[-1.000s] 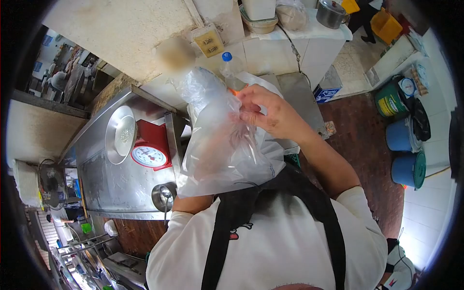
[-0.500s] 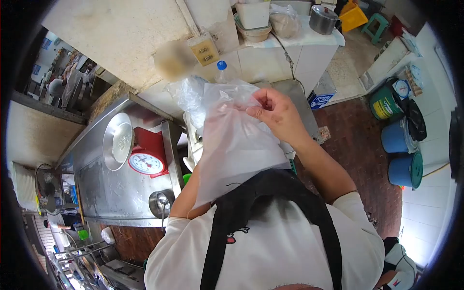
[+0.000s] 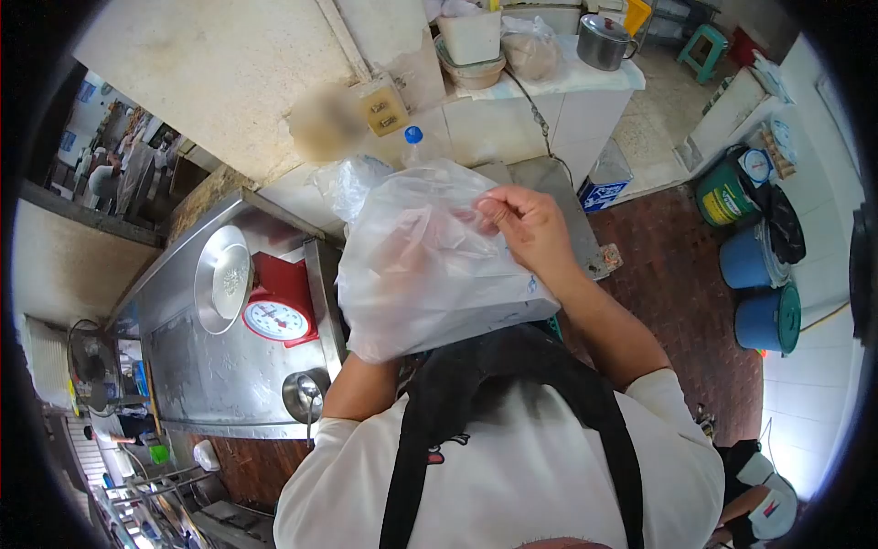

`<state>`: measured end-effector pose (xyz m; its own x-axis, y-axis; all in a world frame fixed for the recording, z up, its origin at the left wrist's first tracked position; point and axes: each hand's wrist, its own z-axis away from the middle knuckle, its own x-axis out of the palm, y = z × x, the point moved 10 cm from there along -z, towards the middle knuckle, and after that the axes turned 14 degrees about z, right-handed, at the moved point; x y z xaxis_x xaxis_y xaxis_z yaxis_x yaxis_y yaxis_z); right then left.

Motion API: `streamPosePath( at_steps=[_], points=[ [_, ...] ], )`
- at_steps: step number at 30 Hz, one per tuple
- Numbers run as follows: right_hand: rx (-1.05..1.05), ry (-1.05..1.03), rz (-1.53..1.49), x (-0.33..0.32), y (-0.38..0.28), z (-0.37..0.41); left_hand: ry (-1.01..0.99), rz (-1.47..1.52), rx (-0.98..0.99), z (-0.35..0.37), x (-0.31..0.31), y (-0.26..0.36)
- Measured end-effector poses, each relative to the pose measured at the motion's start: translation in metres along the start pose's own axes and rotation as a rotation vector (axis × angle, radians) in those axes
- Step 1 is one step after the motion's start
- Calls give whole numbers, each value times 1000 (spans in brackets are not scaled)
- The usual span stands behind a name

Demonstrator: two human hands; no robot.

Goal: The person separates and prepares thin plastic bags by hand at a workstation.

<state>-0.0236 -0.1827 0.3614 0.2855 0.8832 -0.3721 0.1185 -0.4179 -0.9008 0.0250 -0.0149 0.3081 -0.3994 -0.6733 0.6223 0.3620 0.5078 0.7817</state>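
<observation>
There it goes: I see the plastic bag has swung up from a long hang into a wide billow, just above the black apron. My right hand pinches its edge, thumb against fingers; my left hand is a blur through the film, its grip impossible to tell.

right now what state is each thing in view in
Plastic bag, draped over the left hand
Right hand, pinching the bag
Left hand, grip unclear through the bag
Bottle, capped
Metal pot, lid on
Red scale, standing, reading too small to tell
Green stool, upright
Lower blue bucket, lid on
</observation>
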Motion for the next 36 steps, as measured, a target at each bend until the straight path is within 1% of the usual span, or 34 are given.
streamPosePath(
  at_steps=[1,4,7,10,13,16,18,20,22,24,25,28,29,30,31,32,33,34,35,36],
  points=[
    [31,-33,16,1,4,0,12,-1,10,-1,-4,1],
    [20,-268,183,15,-2,3,31,-7,26,-1,-12,7],
    [-62,-177,-151,9,9,-4,21,17,24,-3,-11,19],
    [152,-109,-893,-6,23,-6,26,24,29,-11,-14,23],
    [70,-123,-1095,-10,16,-17,19,-18,48,-32,-23,14],
    [278,-82,-1176,13,63,-12,-16,-44,64,-50,-35,-2],
    [377,24,-923,20,114,-1,-33,-75,92,-58,-52,-23],
    [422,109,-733,22,151,11,-39,-121,134,-64,-73,-51],
    [425,184,-605,19,176,25,-10,-192,169,-67,-93,-86],
    [447,203,-463,30,232,40,129,-195,68,-71,-120,-133],
    [453,212,-391,33,253,45,242,-142,-84,-71,-137,-161],
    [412,166,-62,32,262,59,385,-770,-125,-68,-176,-198],
    [443,160,-109,45,298,66,398,-532,-157,-70,-206,-236],
    [472,153,-157,63,357,73,407,-294,-185,-75,-241,-280],
    [497,145,-203,75,398,73,402,-287,-167,-76,-248,-288],
    [543,112,-338,84,418,67,397,-281,-149,-78,-254,-295],
    [591,77,-474,91,421,60,391,-274,-131,-77,-248,-291],
    [604,50,-448,90,421,58,400,-275,-182,-80,-242,-294],
    [616,23,-421,88,421,56,422,-247,-293,-76,-239,-301],
    [594,8,-234,68,388,53,428,-210,-374,-72,-228,-297]
  ],
)
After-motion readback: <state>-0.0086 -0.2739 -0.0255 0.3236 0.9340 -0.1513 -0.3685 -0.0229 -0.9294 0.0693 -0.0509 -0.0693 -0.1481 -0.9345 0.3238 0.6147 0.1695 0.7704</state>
